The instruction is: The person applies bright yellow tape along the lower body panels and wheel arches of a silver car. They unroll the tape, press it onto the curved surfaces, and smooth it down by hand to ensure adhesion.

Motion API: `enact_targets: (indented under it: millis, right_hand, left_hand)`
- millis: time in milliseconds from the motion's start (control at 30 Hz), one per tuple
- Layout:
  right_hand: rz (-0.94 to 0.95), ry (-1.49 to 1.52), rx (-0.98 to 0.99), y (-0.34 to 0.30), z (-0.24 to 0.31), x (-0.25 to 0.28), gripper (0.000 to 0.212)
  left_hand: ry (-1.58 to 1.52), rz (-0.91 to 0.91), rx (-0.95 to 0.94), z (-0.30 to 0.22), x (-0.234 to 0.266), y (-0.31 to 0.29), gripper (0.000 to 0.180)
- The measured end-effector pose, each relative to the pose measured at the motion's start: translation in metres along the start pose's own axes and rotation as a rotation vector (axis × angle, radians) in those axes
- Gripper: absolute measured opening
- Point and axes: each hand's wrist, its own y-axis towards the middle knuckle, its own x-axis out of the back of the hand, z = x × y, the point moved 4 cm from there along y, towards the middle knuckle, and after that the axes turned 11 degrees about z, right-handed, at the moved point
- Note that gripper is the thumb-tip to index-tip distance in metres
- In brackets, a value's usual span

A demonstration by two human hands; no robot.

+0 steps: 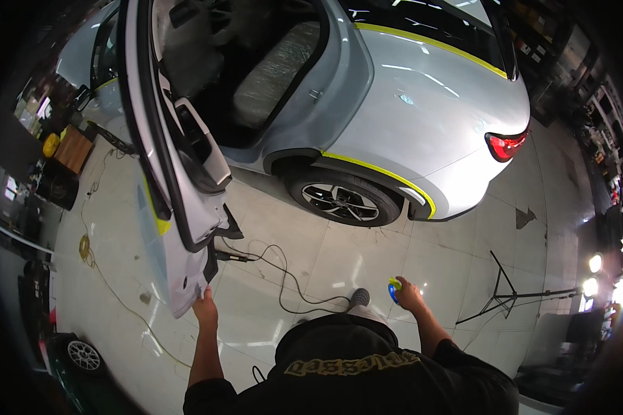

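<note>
My left hand [205, 308] grips the outer edge of the open rear door [199, 207] of a silver-white car [429, 104]. Its fingertips are partly hidden against the door edge. Out to the right, over the floor, my right hand [411, 296] is closed around a roll of yellow-green tape [393, 289], whose blue side shows. Matching tape lines the rear wheel arch [387, 174] and the lower edge of the side window. Inside the doorway, a seat [277, 76] is wrapped in clear plastic.
A power tool [232, 256] with a black cord lies on the tiled floor near the door. A lamp tripod [505, 296] stands at the right with bright lights. Along the left floor runs a yellow cord [121, 297]. Another car's wheel [84, 355] shows at lower left.
</note>
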Motion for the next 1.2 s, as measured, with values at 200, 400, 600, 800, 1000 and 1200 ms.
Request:
enact_targets:
  millis: [200,400,600,800,1000,1200]
  right_hand:
    - [0.075,-0.118,0.151,0.032,0.024,0.038,0.05]
    - [0.164,-0.194,0.257,0.04,0.057,0.03,0.054]
    - [0.235,-0.018,0.352,0.02,0.114,0.016,0.063]
    - [0.05,0.623,0.342,-0.021,0.179,0.011,0.064]
    - [-0.113,0.686,0.445,-0.009,0.279,-0.078,0.07]
    - [-0.238,0.424,0.494,-0.02,0.375,-0.071,0.048]
  left_hand:
    - [0.265,0.113,0.152,-0.11,-0.053,-0.023,0.062]
    - [0.112,0.247,-0.075,-0.163,-0.161,0.012,0.1]
    - [0.833,0.167,-0.457,-0.287,-0.307,0.029,0.097]
    - [0.014,0.969,-0.42,-0.278,-0.289,-0.043,0.067]
    - [-0.296,1.295,-0.225,-0.179,-0.214,-0.01,0.042]
    - [-0.267,1.119,-0.367,-0.207,-0.119,0.076,0.032]
